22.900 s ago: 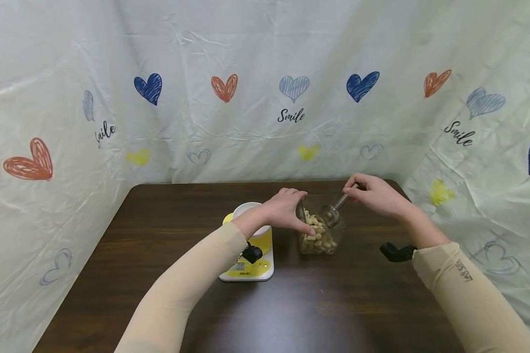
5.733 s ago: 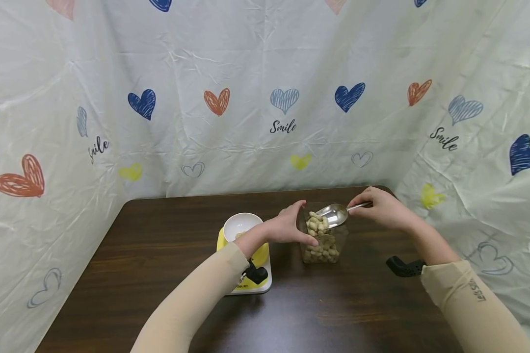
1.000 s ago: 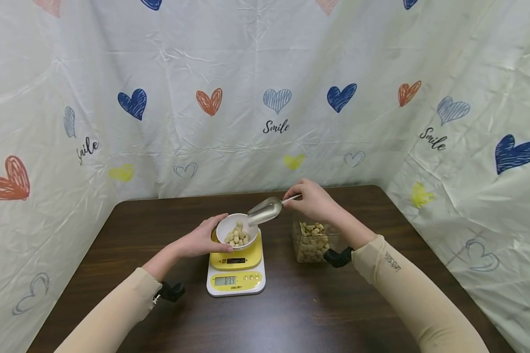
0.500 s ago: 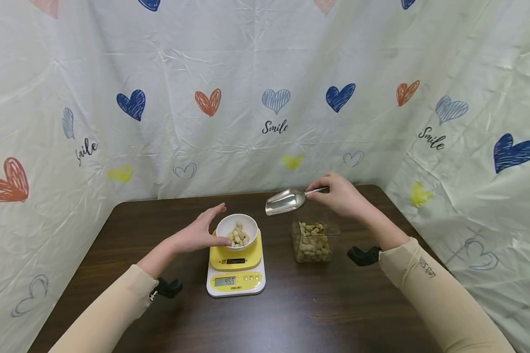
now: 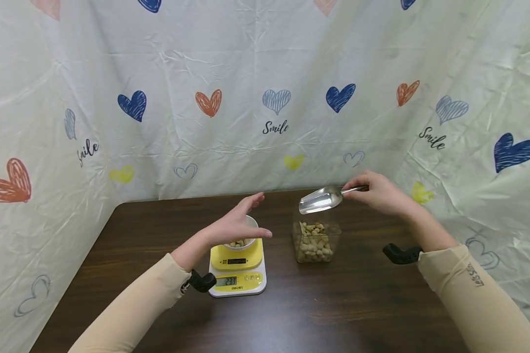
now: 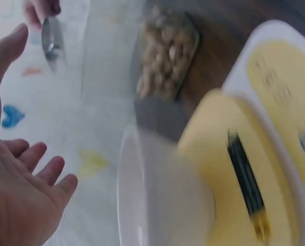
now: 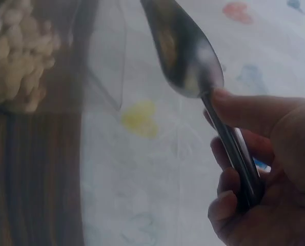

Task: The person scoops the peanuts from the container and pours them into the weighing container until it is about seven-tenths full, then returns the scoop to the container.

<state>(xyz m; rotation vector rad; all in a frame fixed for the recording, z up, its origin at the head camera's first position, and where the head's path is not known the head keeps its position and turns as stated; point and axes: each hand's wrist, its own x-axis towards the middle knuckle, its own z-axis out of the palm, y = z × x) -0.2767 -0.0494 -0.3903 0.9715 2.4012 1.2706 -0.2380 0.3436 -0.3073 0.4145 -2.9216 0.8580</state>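
Observation:
My right hand grips the handle of a metal scoop; in the right wrist view fingers and thumb wrap that handle. The scoop's bowl hangs above a clear box of unshelled peanuts and looks bare inside. My left hand is in the air with spread fingers, holding nothing. It passes above a white bowl, partly hiding it. A few peanuts show in that bowl, which stands on a yellow and white kitchen scale. The scale's display reads about 23.7, small and hard to read.
The dark wooden table reaches toward me in front of the scale and box. A pale curtain printed with hearts hangs behind and at both sides. The box's wall rises above the peanuts at the back.
The right hand has carried the scoop from over the white bowl rightward to above the box. My left hand has let go of the bowl and moved right. The scale's reading has dropped.

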